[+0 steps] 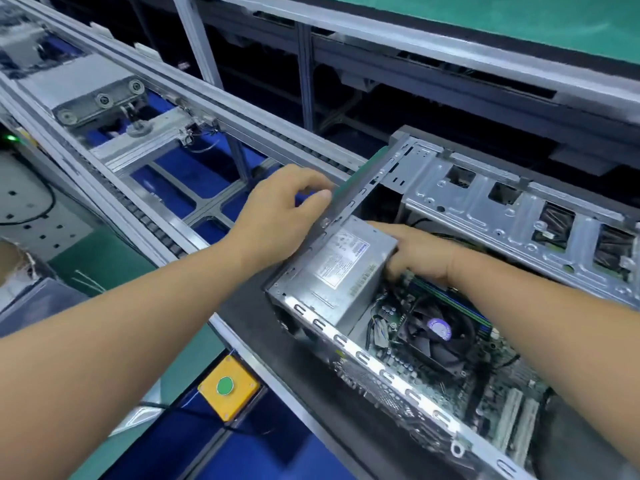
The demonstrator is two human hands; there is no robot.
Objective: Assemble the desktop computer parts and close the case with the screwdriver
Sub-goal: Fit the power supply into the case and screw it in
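Grey sheet-metal desktop computer case (349,199) lies open on its side on the dark work surface (249,317) beside the aluminium-framed conveyor line (145,109). Left hand (277,216) grips the case's upper end wall, fingers curled over the rim and thumb against its inner face, probably to steady the chassis. Right hand (419,252) reaches inside, palm and thumb laid along the right side of the silver box-shaped power supply unit (336,271); its fingertips are hidden behind the unit, so how far they curl cannot be determined. This placement suggests the unit is being seated into its corner. Inside the case also sit the green motherboard (467,386), black round CPU cooling fan (438,334) and perforated metal drive cage (502,206). No screwdriver is visible.
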